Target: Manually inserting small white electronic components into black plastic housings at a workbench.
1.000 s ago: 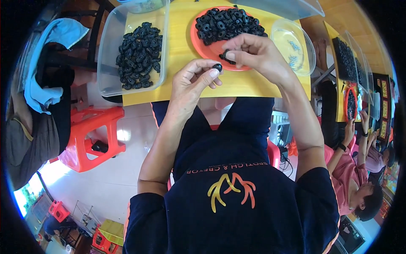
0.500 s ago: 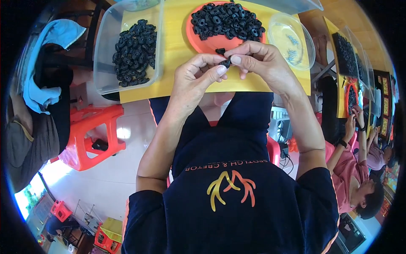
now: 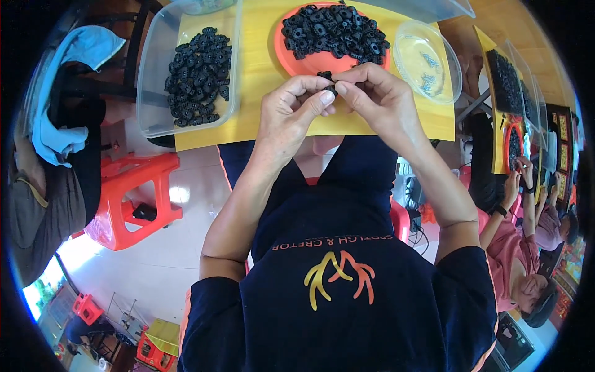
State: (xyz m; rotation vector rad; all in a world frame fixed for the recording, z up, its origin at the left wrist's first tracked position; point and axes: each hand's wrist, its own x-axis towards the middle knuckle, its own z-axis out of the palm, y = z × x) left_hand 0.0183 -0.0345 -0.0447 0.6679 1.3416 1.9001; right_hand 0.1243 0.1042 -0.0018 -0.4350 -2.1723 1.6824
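A small black plastic part (image 3: 331,90) is pinched between both hands above the table's near side. My left hand (image 3: 288,108) grips it between thumb and fingers. My right hand (image 3: 381,99) has thumb and forefinger closed on its other side; whether something tiny is between those fingertips is hidden. Just beyond the fingertips, another black part (image 3: 325,75) shows by the near rim of the orange-red plate (image 3: 322,64). A heap of similar black parts (image 3: 334,31) fills the far part of that plate.
To the left, a clear plastic box (image 3: 144,105) holds many black parts. A clear round dish (image 3: 406,46) with small silvery pieces stands right of the plate, on the yellow board (image 3: 260,68). Red stools (image 3: 118,204) and a person (image 3: 517,266) working at the right are also around.
My hands have shifted very slightly, and the right fingers sit a little differently around the black part. The person at the right has turned their head.
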